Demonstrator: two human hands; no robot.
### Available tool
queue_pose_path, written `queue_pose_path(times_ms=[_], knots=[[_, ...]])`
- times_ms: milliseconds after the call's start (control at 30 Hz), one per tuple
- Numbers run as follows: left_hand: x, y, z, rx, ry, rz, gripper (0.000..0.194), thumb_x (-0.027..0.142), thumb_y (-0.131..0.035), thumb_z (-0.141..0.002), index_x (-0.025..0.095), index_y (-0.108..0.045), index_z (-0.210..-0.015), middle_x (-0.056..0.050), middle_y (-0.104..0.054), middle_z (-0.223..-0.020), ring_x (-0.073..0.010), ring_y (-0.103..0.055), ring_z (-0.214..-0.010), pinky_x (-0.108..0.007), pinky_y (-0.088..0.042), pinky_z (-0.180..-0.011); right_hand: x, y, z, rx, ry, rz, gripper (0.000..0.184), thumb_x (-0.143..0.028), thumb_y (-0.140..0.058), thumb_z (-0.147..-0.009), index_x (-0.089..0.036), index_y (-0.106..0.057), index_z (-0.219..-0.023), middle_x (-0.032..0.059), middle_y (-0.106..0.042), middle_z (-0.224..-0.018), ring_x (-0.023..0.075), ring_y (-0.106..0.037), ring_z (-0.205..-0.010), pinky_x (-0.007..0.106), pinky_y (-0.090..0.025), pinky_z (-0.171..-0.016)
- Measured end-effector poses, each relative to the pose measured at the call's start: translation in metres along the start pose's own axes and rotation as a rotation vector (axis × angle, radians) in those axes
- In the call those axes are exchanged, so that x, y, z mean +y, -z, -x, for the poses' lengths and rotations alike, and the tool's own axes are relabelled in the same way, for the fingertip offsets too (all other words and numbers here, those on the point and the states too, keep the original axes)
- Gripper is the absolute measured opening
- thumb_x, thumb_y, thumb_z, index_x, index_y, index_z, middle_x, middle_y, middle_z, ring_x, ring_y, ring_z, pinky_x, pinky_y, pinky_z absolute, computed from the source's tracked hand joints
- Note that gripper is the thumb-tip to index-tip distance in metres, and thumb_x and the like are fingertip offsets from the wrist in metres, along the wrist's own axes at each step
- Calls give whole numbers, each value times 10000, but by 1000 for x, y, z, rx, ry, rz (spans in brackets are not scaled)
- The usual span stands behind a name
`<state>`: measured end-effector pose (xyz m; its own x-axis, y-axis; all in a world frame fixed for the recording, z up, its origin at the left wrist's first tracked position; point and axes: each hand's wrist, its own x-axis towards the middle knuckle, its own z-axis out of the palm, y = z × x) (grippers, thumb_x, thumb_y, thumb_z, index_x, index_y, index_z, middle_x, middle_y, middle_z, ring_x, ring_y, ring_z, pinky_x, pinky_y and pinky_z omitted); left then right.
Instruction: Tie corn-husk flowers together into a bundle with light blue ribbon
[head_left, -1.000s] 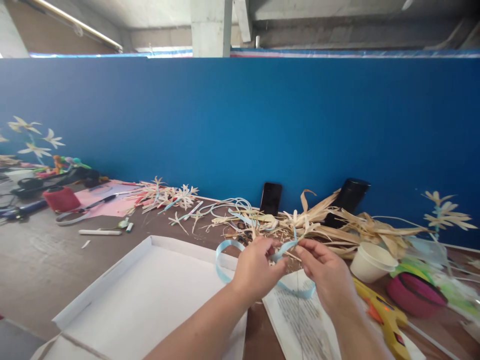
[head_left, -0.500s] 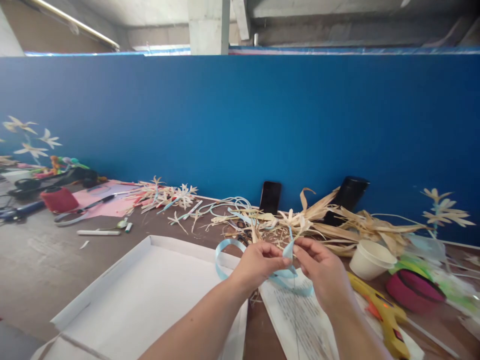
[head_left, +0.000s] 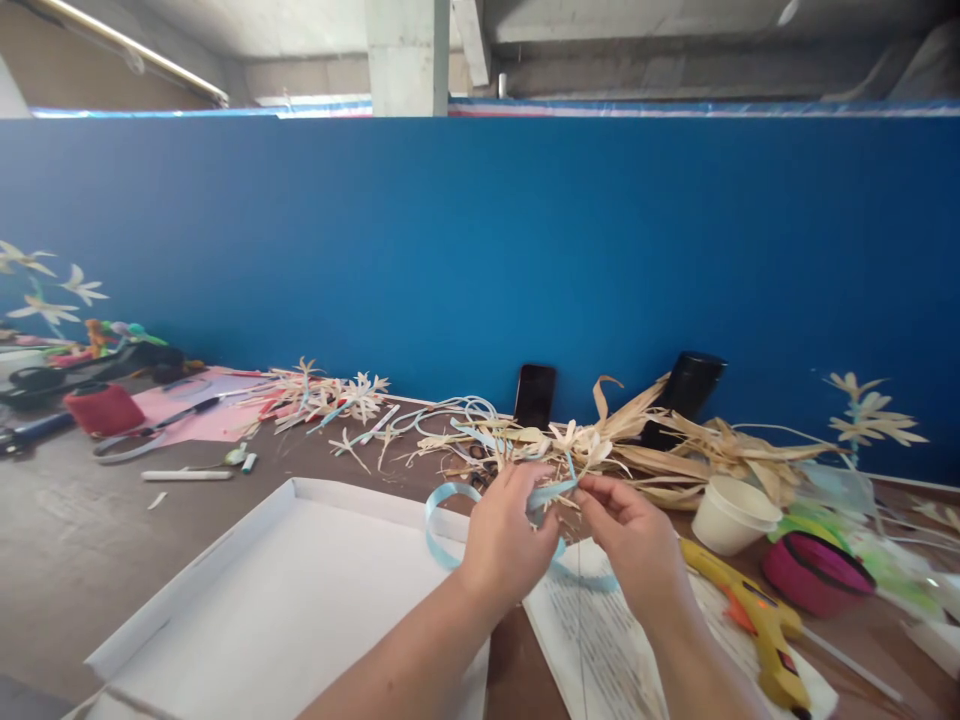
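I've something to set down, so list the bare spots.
Bare brown tabletop lies left of the shallow white cardboard tray, nearer than the slim white stick. The tray's floor looks bare beside the left forearm. Crowded: the right, with tan dried husks, round off-white cup, yellow plastic glue gun.

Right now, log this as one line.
Left hand: handling flat blue ribbon | Right hand: pinching thin blue stem | Nearby: yellow plastic glue gun

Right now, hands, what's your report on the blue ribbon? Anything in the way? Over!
Left hand holding light-blue ribbon. Right hand pinching at pale flower's stem. Possible obstacle: yellow glue gun, close beside that hand.
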<state>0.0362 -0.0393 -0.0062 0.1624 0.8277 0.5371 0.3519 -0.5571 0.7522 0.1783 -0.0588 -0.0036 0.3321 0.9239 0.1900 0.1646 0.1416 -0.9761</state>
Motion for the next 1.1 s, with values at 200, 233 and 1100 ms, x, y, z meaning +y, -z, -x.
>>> queue_pose_path(times_ms=[200, 233, 1100], knots=[[-4, -1, 1, 66, -166, -278, 232, 237, -521, -818, 294, -635, -1012, -23, -543, -799, -149, -534, -743, -253, -421, -631, 2, -1, -1, -31, 30, 25, 335, -431, -661, -707, -184, -663, -934, 54, -699, -801, 204, -625, -703, 293, -486, -611], [-4, 0, 1, 69, -173, -284, 225, 258, -527, -819, 296, -640, -1009, -22, -539, -788, -146, -533, -731, -249, -421, -622, 2, -1, -1, -37, 28, 25, 337, -431, -657, -711, -183, -660, -940, 54, -699, -800, 204, -624, -701, 296, -489, -615], [0, 2, -4, 130, -381, -551, 172, 292, -479, -869, 246, -638, -916, -17, -587, -707, -164, -526, -713, -273, -370, -606, -1, -6, 1, -49, 40, 26, 302, -401, -685, -687, -169, -653, -878, 70, -702, -802, 207, -643, -716, 307, -503, -641]])
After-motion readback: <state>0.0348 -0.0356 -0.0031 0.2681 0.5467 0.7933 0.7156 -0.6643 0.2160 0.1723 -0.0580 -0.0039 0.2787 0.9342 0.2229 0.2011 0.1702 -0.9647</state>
